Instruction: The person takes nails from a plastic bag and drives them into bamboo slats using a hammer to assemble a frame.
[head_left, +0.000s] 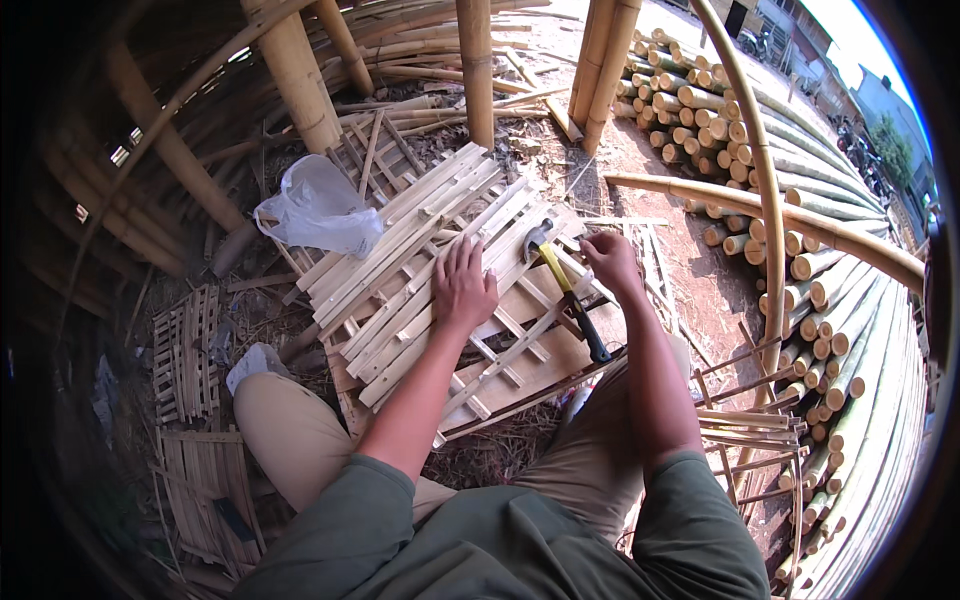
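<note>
Across a low board in front of me lies a lattice of pale bamboo slats [385, 300], long strips fixed over shorter crosspieces. My left hand [464, 284] rests on the strips, palm down with fingers stretched out. To the right, my right hand [612, 260] is pinched over the frame's far right side; whatever is between its fingertips is too small to make out. Between the two hands a claw hammer [557, 268] with a yellow and black handle lies on the slats, its metal head pointing away from me. Neither hand touches the hammer.
A clear plastic bag [320, 208] sits at the slats' far left. Upright bamboo posts [478, 75] stand beyond. Stacked bamboo poles [840, 330] fill the right side, with a bamboo rail [700, 190] before them. Smaller slatted panels [186, 352] lie at left.
</note>
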